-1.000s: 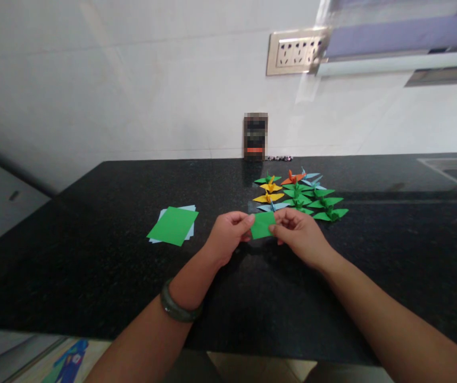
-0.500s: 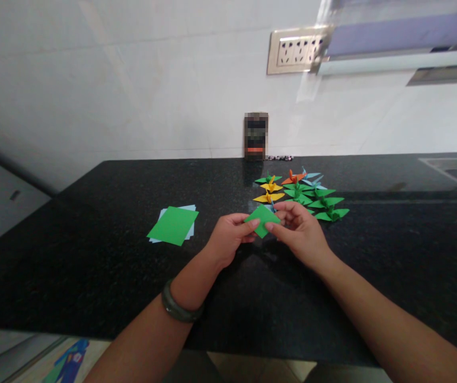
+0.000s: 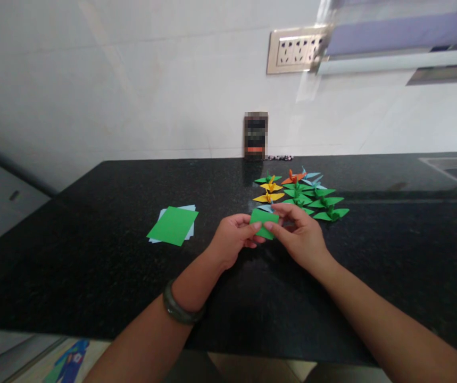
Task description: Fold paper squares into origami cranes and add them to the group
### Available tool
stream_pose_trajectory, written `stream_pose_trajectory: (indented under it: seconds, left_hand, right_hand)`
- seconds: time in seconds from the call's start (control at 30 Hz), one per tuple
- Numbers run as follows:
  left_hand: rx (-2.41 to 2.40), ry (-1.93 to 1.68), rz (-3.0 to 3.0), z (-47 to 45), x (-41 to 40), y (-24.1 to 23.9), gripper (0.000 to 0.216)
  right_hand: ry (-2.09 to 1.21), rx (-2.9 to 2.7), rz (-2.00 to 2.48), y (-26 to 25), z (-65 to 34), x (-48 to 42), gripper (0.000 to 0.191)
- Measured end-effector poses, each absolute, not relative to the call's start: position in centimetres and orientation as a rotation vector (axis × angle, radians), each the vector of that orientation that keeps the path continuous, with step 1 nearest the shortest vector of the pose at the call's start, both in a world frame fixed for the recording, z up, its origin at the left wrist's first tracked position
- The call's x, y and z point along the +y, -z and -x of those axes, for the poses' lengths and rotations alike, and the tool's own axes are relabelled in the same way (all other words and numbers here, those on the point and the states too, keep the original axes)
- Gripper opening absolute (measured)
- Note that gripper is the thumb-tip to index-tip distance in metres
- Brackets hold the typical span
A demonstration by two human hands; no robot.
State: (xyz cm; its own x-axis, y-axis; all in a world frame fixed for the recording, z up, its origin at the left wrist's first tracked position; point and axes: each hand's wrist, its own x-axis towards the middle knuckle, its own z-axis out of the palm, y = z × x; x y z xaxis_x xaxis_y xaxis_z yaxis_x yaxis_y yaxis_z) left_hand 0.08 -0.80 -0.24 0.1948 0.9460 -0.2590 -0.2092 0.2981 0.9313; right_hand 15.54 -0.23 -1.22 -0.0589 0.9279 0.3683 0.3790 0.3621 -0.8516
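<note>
Between my two hands is a small green square of folded paper (image 3: 265, 219), held just above the dark counter. My left hand (image 3: 234, 236) pinches its left side, thumb on top and fingers beneath. My right hand (image 3: 300, 231) grips the right side, its thumb near the lower middle of the paper. Right behind the paper, a light blue paper crane (image 3: 266, 207) is partly covered. To the left lies a stack of square paper sheets (image 3: 173, 225), green on top with pale blue edges showing under it.
Folded paper cranes in yellow (image 3: 268, 197), orange (image 3: 293, 177), green (image 3: 332, 214) and blue stand grouped behind my right hand. A blurred-out phone-like object (image 3: 256, 135) leans on the wall, a beaded strap (image 3: 280, 158) beside it. The black counter's (image 3: 92, 276) front edge runs below my forearms.
The green paper has turned in my hands, from a diamond with a corner pointing up to a nearly level square. Both hands shifted slightly with it.
</note>
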Motion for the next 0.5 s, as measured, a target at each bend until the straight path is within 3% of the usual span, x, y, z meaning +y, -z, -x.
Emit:
stream_pose_trajectory:
  seconds: [0.17,0.5]
  left_hand:
    - [1.062,-1.021,-0.934,-0.03,-0.69,0.29,0.026]
    - [1.029,-1.083,-0.941,-0.15,-0.64,0.81,0.033]
  right_hand:
    - [-0.597,-1.653,1.178,1.55,-15.47,-0.12,0.022]
    - [-0.428,-1.741,1.138,1.3,-15.34,-0.59,0.023]
